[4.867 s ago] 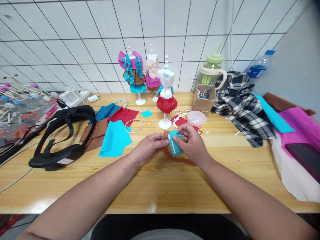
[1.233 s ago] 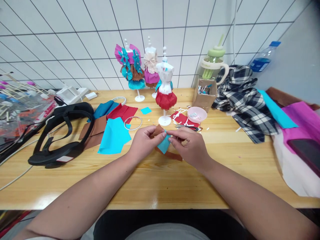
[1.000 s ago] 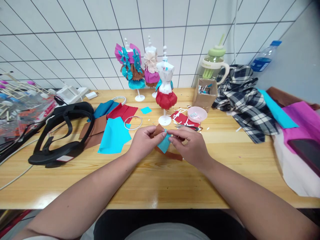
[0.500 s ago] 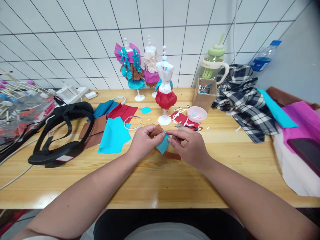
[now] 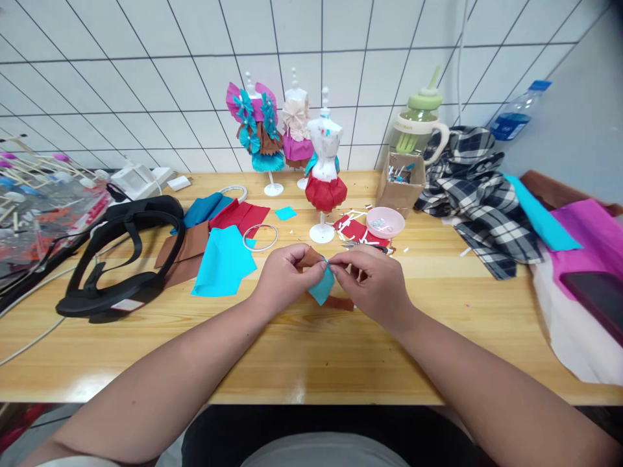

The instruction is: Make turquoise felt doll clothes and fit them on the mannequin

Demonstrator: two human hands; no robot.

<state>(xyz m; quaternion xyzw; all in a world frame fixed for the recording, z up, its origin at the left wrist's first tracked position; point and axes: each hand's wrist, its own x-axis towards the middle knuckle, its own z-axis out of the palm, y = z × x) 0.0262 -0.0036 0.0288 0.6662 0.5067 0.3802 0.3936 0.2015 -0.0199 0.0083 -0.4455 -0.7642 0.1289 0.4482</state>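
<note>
My left hand [image 5: 287, 274] pinches a piece of light-blue crepe paper [image 5: 322, 290] together with a brown paper strip [image 5: 307, 259]. My right hand [image 5: 372, 279] is closed at the top corner of the blue piece, thumb and forefinger pressed together. Another part of the brown strip [image 5: 341, 303] hangs or lies below, between the hands. Just beyond them stands a small white mannequin [image 5: 325, 139] on a round base, wearing a red puffed paper skirt [image 5: 326, 193].
Two dressed mannequins stand behind. Left are blue paper [image 5: 221, 263], red paper [image 5: 243, 215], a white ring [image 5: 260, 248] and a black headset [image 5: 114, 295]. Right are a pink bowl [image 5: 385, 232], scissors [image 5: 370, 247], a cardboard box [image 5: 400, 188], a plaid cloth [image 5: 467, 181] and a phone [image 5: 596, 292].
The fingers of my right hand have closed further at the blue paper's top corner. The blue piece has tilted a little, and the camera view has shifted slightly.
</note>
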